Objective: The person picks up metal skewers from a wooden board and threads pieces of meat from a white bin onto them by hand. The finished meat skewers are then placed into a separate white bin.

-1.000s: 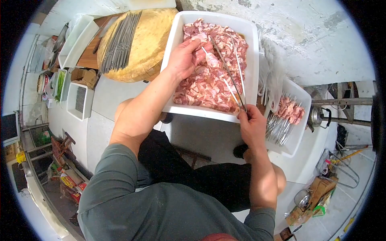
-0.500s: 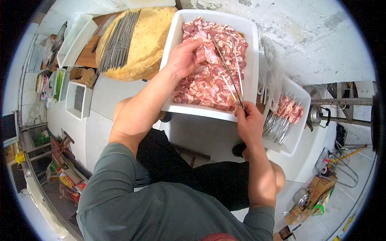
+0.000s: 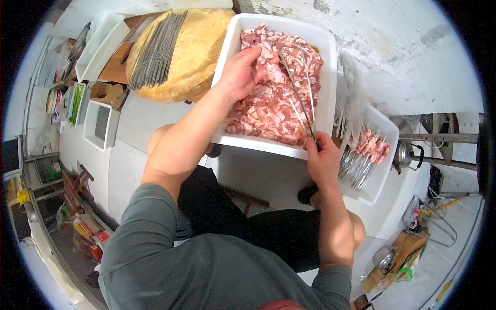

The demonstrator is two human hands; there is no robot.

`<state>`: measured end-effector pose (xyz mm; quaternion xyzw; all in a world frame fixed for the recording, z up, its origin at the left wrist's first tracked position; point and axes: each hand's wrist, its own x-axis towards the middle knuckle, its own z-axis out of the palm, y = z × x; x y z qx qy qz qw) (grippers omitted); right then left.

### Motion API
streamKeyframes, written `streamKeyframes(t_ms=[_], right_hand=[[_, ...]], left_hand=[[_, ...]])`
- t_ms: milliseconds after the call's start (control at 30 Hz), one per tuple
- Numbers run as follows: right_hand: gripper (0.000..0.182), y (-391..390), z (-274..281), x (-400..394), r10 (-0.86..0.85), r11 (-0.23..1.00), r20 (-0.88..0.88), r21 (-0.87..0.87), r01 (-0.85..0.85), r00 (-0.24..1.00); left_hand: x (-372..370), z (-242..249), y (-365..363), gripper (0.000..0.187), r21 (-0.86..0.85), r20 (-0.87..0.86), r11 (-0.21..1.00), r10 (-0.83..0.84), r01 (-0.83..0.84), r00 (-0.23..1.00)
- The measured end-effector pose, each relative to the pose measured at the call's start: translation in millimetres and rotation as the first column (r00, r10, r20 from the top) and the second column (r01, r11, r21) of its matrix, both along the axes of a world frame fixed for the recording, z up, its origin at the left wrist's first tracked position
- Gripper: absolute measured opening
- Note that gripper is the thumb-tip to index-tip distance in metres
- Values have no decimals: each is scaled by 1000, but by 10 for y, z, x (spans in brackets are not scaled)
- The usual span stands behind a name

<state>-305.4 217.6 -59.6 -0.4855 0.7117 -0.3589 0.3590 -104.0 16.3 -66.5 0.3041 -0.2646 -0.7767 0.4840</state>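
My left hand (image 3: 241, 74) is at the left part of a white tub (image 3: 223, 70) full of cut raw meat (image 3: 263, 116). Its fingers are closed around pieces of meat. My right hand (image 3: 323, 155) is at the tub's near right edge, pinching the lower ends of several metal skewers (image 3: 299, 95). The skewers fan out upward over the meat. One skewer's tip reaches close to the fingers of my left hand; whether it pierces a piece there is unclear.
A round wooden board (image 3: 201, 57) holds a pile of flat dark skewers (image 3: 159, 51) at the upper left. Right of the tub, a white tray (image 3: 385, 173) holds skewered meat (image 3: 372, 146). A kettle (image 3: 404, 154) stands beyond it.
My left hand has shifted slightly on the meat, its fingers now lower around the pieces. The whole view has moved a little; my right hand still pinches the skewers.
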Motion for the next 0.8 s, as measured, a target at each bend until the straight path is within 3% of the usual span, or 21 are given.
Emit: streamKeyframes(t_ms=[267,367,633,800], right_hand=[[19,-8,-23,14,-6,999,-2,-38,6,1000],[18,-25,-18,18,-2,999,-28,-44,1,1000],[19,-86,-81,11,40,999,-84,-23,-43,996],[20,-122,-120,66,-9,996,14,-86,10,1000]], left_hand=[[16,31,38,21,45,13,994,-97,96,995],[4,-134,-24,18,-18,54,995,-95,96,994],[-96,108,148,11,105,181,994,-56,37,982],[-128,143,220,15,103,234,994,-60,36,970]])
